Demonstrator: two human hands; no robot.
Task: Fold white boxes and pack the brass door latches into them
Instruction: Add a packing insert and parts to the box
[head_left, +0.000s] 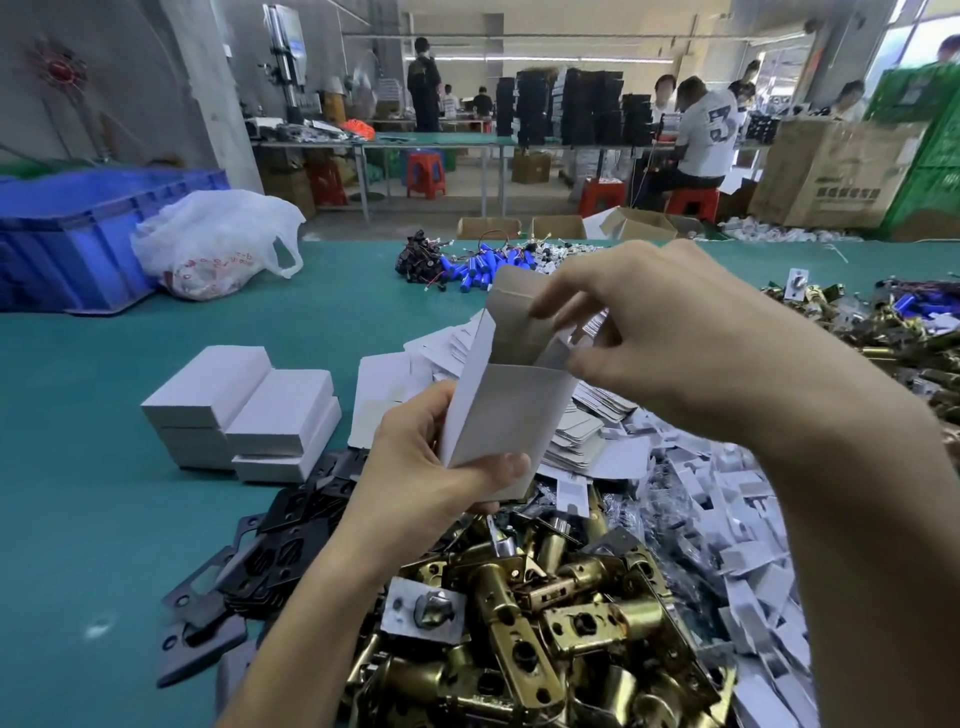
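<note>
you are in a factory packing hall: a long green worktable (104, 415) heaped with brass latches (545, 623) and flat white cartons (576, 436), a blue crate (67, 234) at its edge, workers (706, 130) on red stools (693, 202) beyond, beside stacked black boxes (587, 104).

Teal across the table (104, 389). White outside, grey inside on the box (509, 410). Brassy gold latches (571, 613) at the near edge; black plates (270, 556); blue crate (67, 244) far left.

White box (506, 410) between both hands, over latches (545, 613)
</note>
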